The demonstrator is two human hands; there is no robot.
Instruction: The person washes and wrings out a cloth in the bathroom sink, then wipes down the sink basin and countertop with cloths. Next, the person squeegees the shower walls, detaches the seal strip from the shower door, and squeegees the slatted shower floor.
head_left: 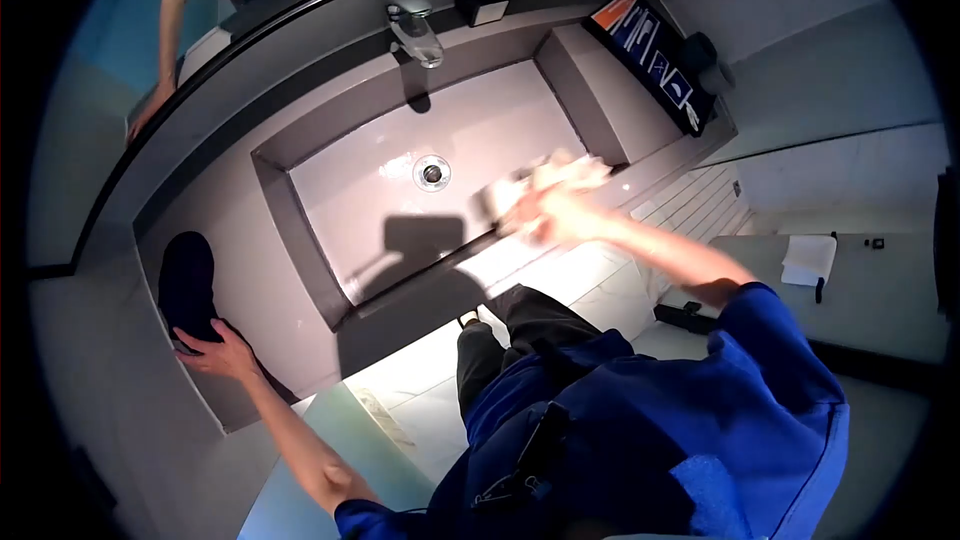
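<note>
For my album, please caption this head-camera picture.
A blurred right hand holds a pale cloth at the sink, left hand at the left end of the counter.

Smeared cloth (pixel 562 176), cropped mirror (pixel 120 75), print too small to read.
The right hand (pixel 552 218) is motion-blurred, its fingers running into the cloth, and together they cover part of the sink's (pixel 365 165) front edge near its right corner; the cloth's folds and outline cannot be made out. By the counter's (pixel 255 290) left front corner, how firmly the left hand (pixel 222 352) touches the surface cannot be told. Lettering on the packets (pixel 677 90) along the counter's right end is illegible. The top edge crops the reflected person in the mirror. Below the counter's front edge, one foot (pixel 470 317) is mostly hidden behind the trousers (pixel 535 315). The bottom edge cuts off the blue shirt (pixel 640 410).
</note>
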